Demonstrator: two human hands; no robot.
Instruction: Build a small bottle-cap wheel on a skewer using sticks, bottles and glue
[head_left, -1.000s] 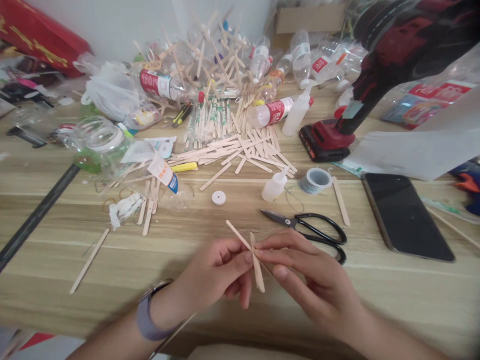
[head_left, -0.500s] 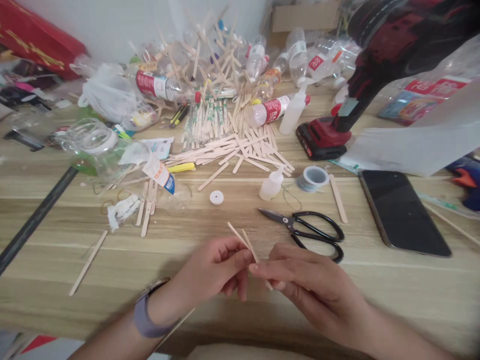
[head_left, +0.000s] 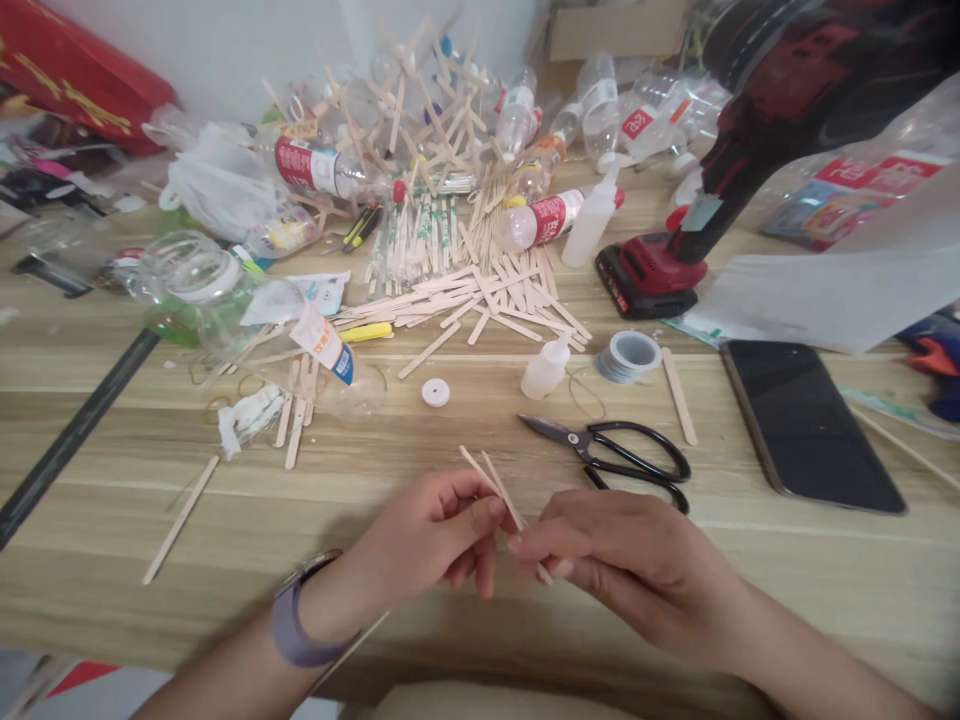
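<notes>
Two thin wooden sticks (head_left: 498,484) cross at a narrow angle between my hands, low in the middle of the view. My left hand (head_left: 457,530) pinches them between thumb and fingers. On the other side, my right hand (head_left: 615,560) has its thumb and forefinger closed on their lower ends. The fingertips partly cover the place where the sticks meet. Just beyond my right hand lie black-handled scissors (head_left: 600,450). A small white glue bottle (head_left: 546,368) and a spool of thin wire (head_left: 628,357) stand behind the scissors.
A pile of flat wooden sticks (head_left: 480,300) lies mid-table, with plastic bottles (head_left: 307,167) and stick constructions behind. On the right are a phone (head_left: 810,425) and a red-black power drill (head_left: 652,275). A white disc (head_left: 435,392) and a loose stick (head_left: 180,520) lie to the left.
My right hand has shifted very slightly, and the sticks show a little wider apart at their upper ends. The whole view has moved slightly.
</notes>
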